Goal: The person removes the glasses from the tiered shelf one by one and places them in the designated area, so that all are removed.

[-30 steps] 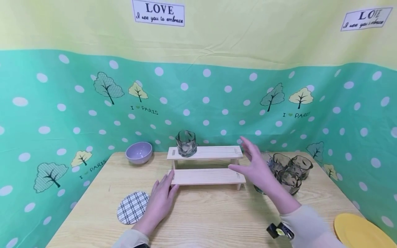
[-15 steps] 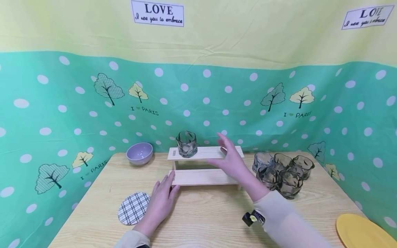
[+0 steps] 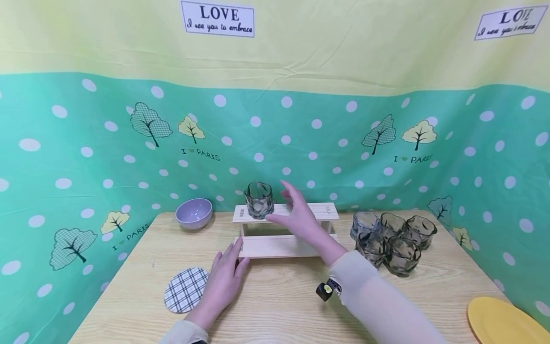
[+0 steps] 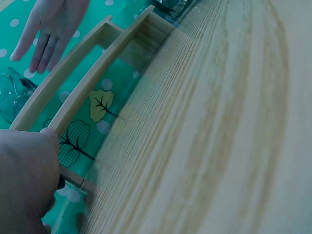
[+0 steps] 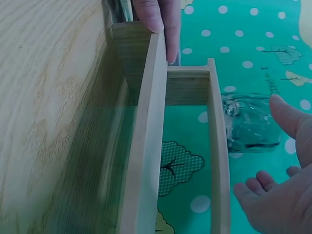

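Observation:
A small two-tier wooden shelf (image 3: 279,246) stands at the back of the table. My left hand (image 3: 223,277) holds the left end of its lower tier, thumb at the front edge; the thumb (image 5: 150,14) and a finger lie on either side of the board in the right wrist view. On the left of the upper tier stands a grey-tinted glass tumbler (image 3: 259,200). My right hand (image 3: 298,217) reaches over the shelf just right of the tumbler, fingers and thumb spread, holding nothing. The right wrist view shows a gap between this hand (image 5: 282,195) and the tumbler (image 5: 251,124).
Several similar tumblers (image 3: 401,255) cluster right of the shelf. A purple bowl (image 3: 194,213) sits at the back left. A checked round mat (image 3: 185,289) lies beside my left forearm, and a yellow plate (image 3: 502,320) at the front right. A dotted curtain (image 3: 296,134) hangs behind.
My right hand has moved left, from the shelf's right end near the tumbler cluster to just beside the tumbler on the upper tier. The left hand has stayed on the shelf.

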Demonstrator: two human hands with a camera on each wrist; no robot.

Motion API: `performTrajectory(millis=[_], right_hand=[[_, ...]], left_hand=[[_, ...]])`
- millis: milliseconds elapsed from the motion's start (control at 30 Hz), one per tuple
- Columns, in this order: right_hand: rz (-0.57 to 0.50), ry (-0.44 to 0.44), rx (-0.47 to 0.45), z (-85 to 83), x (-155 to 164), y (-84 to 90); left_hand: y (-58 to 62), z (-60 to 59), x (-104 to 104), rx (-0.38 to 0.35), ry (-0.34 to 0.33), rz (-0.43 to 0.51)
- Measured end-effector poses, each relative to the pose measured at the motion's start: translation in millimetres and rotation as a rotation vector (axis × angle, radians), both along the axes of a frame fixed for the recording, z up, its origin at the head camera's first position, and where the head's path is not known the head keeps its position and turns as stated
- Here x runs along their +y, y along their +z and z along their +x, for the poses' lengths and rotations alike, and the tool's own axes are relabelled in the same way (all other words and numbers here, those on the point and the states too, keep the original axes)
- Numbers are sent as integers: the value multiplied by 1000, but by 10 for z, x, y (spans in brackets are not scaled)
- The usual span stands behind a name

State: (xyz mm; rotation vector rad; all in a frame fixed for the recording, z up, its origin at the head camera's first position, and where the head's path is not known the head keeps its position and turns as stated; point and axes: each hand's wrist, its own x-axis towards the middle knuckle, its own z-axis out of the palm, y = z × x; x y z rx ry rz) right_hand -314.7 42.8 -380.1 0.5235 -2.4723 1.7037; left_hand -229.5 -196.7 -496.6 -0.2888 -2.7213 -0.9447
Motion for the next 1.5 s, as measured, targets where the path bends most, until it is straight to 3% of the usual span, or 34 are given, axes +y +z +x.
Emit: performTrajectory(millis=[467, 867, 1233, 1500], right_hand=[[-18, 49, 16, -168, -249, -95], [89, 5, 30, -200, -342, -61], [119, -24, 69, -236, -402, -94], [145, -30, 74, -249, -418, -146]], left_hand=[[-17, 32, 17, -19, 5, 3], [-6, 20, 25, 7, -9, 0], [10, 9, 10, 59, -14, 0], [9, 10, -2, 39, -7, 2]])
